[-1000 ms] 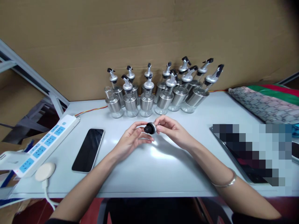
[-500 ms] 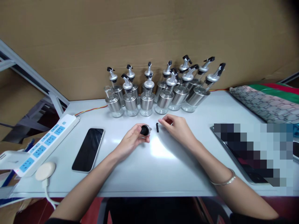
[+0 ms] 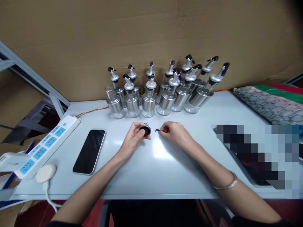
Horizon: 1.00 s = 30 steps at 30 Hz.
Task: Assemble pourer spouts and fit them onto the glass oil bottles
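Note:
My left hand (image 3: 134,138) is closed around a pour spout (image 3: 145,130) with a silver collar and black stopper, its black underside facing me and the thumb pressed on it. Between the fingertips of my right hand (image 3: 174,134) is a small black spout flap (image 3: 157,130), its hooked end pointing toward the spout. A short gap separates the two parts. Behind my hands, a glass bottle with a steel sleeve (image 3: 115,104) has a bare neck with no spout. Several similar bottles (image 3: 149,101) beside it carry silver spouts with black flaps.
On the left lie a phone (image 3: 90,152), a white power strip (image 3: 48,145) and a round white charger (image 3: 46,173). A partly pixelated dark flat device (image 3: 246,157) is at the right. A patterned bag (image 3: 272,102) sits at the back right, before a cardboard wall (image 3: 151,31).
My right hand has picked up the black flap from the table. The spout in my left hand has turned, its tip now pointing away from me and its underside toward me.

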Each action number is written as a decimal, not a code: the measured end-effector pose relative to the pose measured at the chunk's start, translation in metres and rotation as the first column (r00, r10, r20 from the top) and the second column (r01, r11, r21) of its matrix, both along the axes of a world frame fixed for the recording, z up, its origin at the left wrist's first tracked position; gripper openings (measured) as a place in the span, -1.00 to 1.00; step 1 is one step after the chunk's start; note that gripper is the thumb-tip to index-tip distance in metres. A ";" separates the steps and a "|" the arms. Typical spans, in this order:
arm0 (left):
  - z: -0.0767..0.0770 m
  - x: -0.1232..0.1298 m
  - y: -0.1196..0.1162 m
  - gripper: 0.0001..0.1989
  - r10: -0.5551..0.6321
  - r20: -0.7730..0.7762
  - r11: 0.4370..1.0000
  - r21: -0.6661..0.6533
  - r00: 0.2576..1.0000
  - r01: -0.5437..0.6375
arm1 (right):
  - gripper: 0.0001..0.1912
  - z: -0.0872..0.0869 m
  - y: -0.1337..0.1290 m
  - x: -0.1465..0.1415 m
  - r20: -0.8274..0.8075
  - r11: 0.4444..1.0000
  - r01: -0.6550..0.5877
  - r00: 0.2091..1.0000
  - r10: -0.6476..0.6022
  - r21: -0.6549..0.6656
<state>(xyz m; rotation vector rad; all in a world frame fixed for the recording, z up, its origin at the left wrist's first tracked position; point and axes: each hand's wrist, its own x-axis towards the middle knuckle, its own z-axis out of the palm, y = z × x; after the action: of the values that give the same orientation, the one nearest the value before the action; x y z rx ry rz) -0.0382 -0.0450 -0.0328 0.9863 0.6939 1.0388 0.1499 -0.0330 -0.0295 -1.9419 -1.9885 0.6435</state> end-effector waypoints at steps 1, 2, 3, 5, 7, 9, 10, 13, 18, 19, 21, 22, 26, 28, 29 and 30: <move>0.002 0.000 0.000 -0.65 -0.004 0.008 1.000 -0.020 1.000 0.004 | -0.92 -0.001 0.000 0.001 -0.004 1.000 -0.011 1.000 0.011 0.014; 0.004 0.000 0.000 -0.66 -0.003 0.020 0.999 -0.044 1.000 0.004 | -0.92 -0.002 0.000 0.001 -0.012 0.999 -0.022 1.000 0.022 0.025; 0.005 0.000 0.000 -0.68 0.006 0.033 0.998 -0.068 0.999 -0.004 | -0.92 -0.003 0.001 0.001 -0.026 0.999 -0.032 0.999 0.033 0.032; 0.006 0.000 0.001 -0.74 0.039 0.041 0.994 -0.106 0.998 -0.034 | -0.93 -0.002 0.002 0.001 -0.092 0.999 -0.041 0.995 0.044 0.034; 0.004 -0.001 0.003 -0.78 0.062 0.000 0.991 -0.121 0.998 -0.061 | -0.93 0.000 0.003 -0.001 -0.214 0.998 -0.025 0.976 0.035 0.050; 0.002 -0.002 0.005 -0.75 0.067 -0.106 0.992 -0.097 0.992 -0.077 | -0.92 0.001 0.003 -0.002 -0.386 0.997 0.018 0.922 0.014 0.078; 0.001 -0.002 0.006 -0.74 0.069 -0.179 0.995 -0.065 0.981 -0.082 | -0.90 0.002 0.003 -0.003 -0.479 0.995 0.042 0.878 0.005 0.088; -0.003 -0.002 0.005 -0.76 0.107 -0.322 0.994 0.052 0.941 -0.095 | -0.83 0.002 0.000 -0.006 -0.692 0.989 0.093 0.722 0.011 0.113; -0.005 0.002 -0.001 -0.56 0.049 -0.298 0.999 0.018 0.953 -0.046 | -0.89 0.001 -0.009 -0.014 -0.638 0.927 0.124 0.757 0.142 0.353; -0.005 0.002 -0.002 -0.56 0.047 -0.299 0.999 0.019 0.953 -0.043 | -0.91 0.001 -0.011 -0.015 -0.589 0.907 0.101 0.788 0.177 0.408; -0.004 0.003 -0.002 -0.56 0.061 -0.300 0.998 0.037 0.952 -0.053 | -0.90 0.001 -0.013 -0.018 -0.500 0.871 0.036 0.830 0.247 0.491; -0.003 0.003 -0.002 -0.56 0.073 -0.298 0.997 0.049 0.952 -0.062 | -0.88 0.000 -0.014 -0.019 -0.466 0.853 0.005 0.839 0.280 0.522; 0.001 0.003 -0.001 -0.60 0.089 -0.276 0.995 0.071 0.957 -0.072 | -0.84 -0.002 -0.016 -0.022 -0.375 0.798 -0.071 0.855 0.357 0.598; 0.002 0.004 -0.002 -0.60 0.084 -0.256 0.994 0.082 0.963 -0.065 | -0.84 -0.002 -0.017 -0.022 -0.352 0.780 -0.082 0.860 0.371 0.621; 0.002 0.004 -0.002 -0.60 0.086 -0.245 0.994 0.089 0.966 -0.065 | -0.85 -0.002 -0.017 -0.023 -0.338 0.770 -0.087 0.863 0.376 0.632; 0.002 0.005 -0.003 -0.60 0.090 -0.236 0.993 0.096 0.968 -0.069 | -0.85 -0.002 -0.017 -0.023 -0.322 0.759 -0.093 0.867 0.380 0.645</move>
<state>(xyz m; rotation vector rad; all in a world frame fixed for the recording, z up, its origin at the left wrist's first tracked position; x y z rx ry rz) -0.0334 -0.0480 -0.0308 1.1803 0.8990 1.0366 0.1267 -0.0504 -0.0316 -1.0476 -1.8498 0.3663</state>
